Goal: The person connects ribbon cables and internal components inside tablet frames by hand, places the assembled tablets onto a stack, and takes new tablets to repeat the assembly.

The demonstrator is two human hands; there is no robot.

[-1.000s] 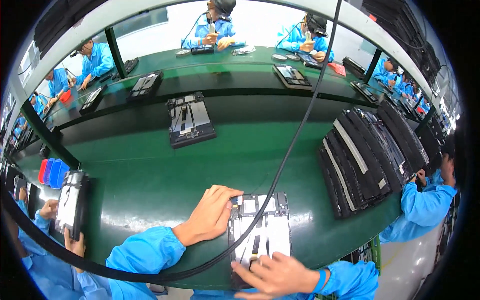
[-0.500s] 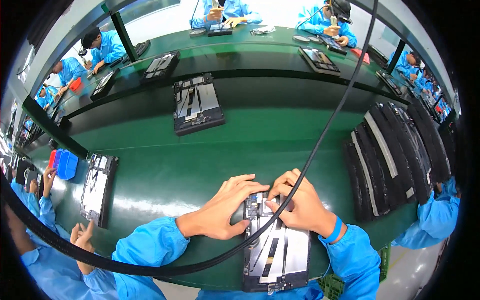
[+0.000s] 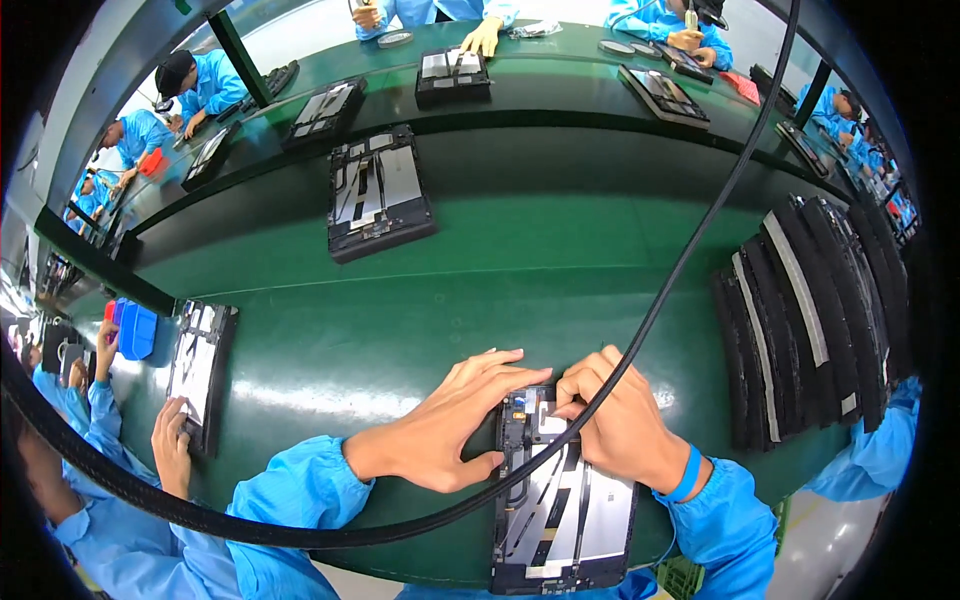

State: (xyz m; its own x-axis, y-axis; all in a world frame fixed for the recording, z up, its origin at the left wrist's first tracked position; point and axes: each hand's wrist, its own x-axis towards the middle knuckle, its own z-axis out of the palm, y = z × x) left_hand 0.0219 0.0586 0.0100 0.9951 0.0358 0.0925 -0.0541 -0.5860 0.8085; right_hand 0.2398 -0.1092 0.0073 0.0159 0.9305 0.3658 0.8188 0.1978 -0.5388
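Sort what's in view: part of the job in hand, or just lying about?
Job: opened tablet; left hand at its edge; right hand on its upper end.
Apparently lying about: untouched tablet farther back; black stack, right; blue bin, left.

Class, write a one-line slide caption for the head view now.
A left hand and right hand at the far end of an opened flat device on a green bench.

Right hand (image 3: 632,428) moved forward along tablet (image 3: 606,515); device opposite (image 3: 453,88), at co-worker's hand (image 3: 484,36), slid nearer
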